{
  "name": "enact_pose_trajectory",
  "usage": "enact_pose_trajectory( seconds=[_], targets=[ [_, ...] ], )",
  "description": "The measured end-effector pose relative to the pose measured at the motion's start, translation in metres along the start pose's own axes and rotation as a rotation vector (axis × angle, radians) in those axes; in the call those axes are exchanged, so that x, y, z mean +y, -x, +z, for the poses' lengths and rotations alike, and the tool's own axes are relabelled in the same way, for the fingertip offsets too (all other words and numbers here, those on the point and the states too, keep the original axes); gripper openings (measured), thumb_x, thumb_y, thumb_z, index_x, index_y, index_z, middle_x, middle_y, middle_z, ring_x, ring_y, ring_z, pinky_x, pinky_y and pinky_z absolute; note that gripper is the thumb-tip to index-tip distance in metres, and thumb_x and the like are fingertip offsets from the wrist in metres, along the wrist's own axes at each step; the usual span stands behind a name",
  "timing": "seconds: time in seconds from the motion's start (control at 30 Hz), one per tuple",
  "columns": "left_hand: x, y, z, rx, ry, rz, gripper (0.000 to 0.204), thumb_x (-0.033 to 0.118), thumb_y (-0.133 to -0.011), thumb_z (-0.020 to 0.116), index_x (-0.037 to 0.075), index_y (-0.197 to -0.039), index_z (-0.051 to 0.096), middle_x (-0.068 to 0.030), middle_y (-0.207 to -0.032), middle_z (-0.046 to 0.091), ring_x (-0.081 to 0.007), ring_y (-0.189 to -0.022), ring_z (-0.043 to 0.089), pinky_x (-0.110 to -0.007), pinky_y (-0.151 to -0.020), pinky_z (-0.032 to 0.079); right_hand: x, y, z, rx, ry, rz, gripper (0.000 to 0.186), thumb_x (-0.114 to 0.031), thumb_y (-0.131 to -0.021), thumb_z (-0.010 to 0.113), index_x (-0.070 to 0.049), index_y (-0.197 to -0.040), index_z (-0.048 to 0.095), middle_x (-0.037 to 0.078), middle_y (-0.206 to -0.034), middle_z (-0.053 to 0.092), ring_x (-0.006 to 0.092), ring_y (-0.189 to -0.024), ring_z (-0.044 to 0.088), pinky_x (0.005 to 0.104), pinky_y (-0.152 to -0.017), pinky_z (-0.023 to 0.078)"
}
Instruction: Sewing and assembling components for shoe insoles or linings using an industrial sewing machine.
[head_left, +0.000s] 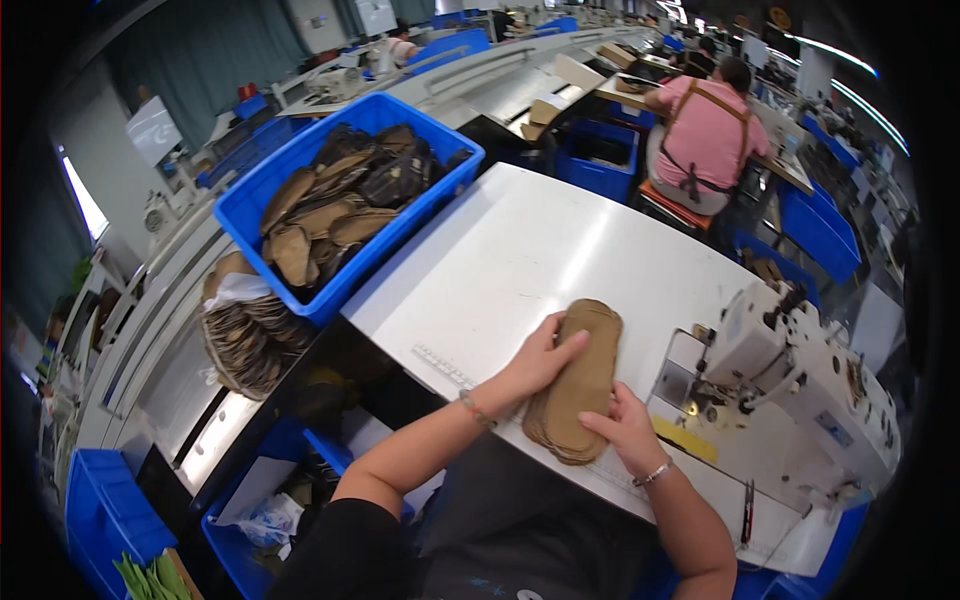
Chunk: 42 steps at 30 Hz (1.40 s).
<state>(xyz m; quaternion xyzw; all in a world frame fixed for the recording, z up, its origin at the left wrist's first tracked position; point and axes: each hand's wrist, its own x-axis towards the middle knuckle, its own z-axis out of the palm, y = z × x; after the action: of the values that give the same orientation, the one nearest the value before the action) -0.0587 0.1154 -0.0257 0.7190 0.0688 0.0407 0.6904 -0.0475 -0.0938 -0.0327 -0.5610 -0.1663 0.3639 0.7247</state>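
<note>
A stack of brown insole-shaped pieces (585, 375) rests on the white worktable (500, 260), its lower end close to the front edge. My left hand (543, 357) grips the stack's upper left side, thumb lying on top. At the lower right side, my right hand (625, 430) holds the same stack, with its thumb pressing on the top piece. The fingers beneath the stack are mostly hidden. Right of my right hand stands a white sewing machine (800, 370), with a yellow strip (684, 438) on its bed.
A blue bin (350, 200) full of brown and dark insole-like pieces stands at the table's far left. Beside it sits a bundled stack (250, 335). Tweezers (748, 512) lie right of my forearm. A person in pink (705, 140) sits ahead at another station.
</note>
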Motion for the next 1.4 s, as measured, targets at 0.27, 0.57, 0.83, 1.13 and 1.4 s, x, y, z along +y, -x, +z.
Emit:
enact_pose_trajectory(
  seconds=[0.27,0.57,0.83,1.13,1.4],
  targets=[
    [0.068,0.056,-0.173,0.755,-1.181,0.658,0.028,0.021,-0.083,0.076,0.004,-0.104,0.07,-0.0141,-0.109,0.068,-0.0341,-0.105,0.062,-0.043,-0.089,0.049,-0.007,0.006,-0.017,0.133,0.099,-0.085,0.057,0.002,-0.09,0.061,0.006,-0.142,0.037,0.017,-0.116,0.068,0.0183,-0.106,0.066,0.0297,-0.092,0.053],
    [0.048,0.195,-0.375,1.125,-1.362,-0.256,0.022,0.019,-0.081,0.075,0.011,-0.102,0.073,-0.0109,-0.103,0.071,-0.0321,-0.098,0.066,-0.043,-0.084,0.051,-0.002,-0.006,-0.017,0.113,0.148,-0.12,0.057,0.0,-0.09,0.06,0.006,-0.142,0.037,0.018,-0.116,0.068,0.0184,-0.106,0.066,0.029,-0.093,0.052],
    [0.002,0.222,-0.334,1.184,-1.592,0.474,0.021,0.0,-0.072,0.071,0.014,-0.087,0.07,-0.0029,-0.095,0.067,-0.0235,-0.106,0.064,-0.047,-0.104,0.038,-0.006,-0.001,-0.017,0.108,0.18,-0.121,0.058,-0.002,-0.09,0.062,0.006,-0.142,0.036,0.019,-0.118,0.067,0.0196,-0.109,0.065,0.0301,-0.096,0.049],
    [0.027,0.234,-0.295,0.756,-1.607,0.215,0.015,0.022,-0.076,0.078,0.014,-0.085,0.068,-0.0024,-0.081,0.067,-0.0228,-0.094,0.064,-0.043,-0.095,0.043,-0.006,-0.002,-0.012,0.107,0.148,-0.119,0.058,-0.001,-0.09,0.061,0.006,-0.142,0.036,0.019,-0.12,0.067,0.0191,-0.111,0.064,0.03,-0.098,0.048],
    [0.088,0.206,-0.35,1.272,-0.921,0.303,0.036,0.036,-0.084,0.078,0.001,-0.089,0.074,-0.0099,-0.081,0.071,-0.0208,-0.069,0.065,-0.034,-0.064,0.05,-0.008,-0.003,-0.008,0.088,0.162,-0.143,0.057,-0.001,-0.09,0.062,0.006,-0.141,0.038,0.018,-0.118,0.067,0.0186,-0.108,0.065,0.0295,-0.095,0.05]
  ],
)
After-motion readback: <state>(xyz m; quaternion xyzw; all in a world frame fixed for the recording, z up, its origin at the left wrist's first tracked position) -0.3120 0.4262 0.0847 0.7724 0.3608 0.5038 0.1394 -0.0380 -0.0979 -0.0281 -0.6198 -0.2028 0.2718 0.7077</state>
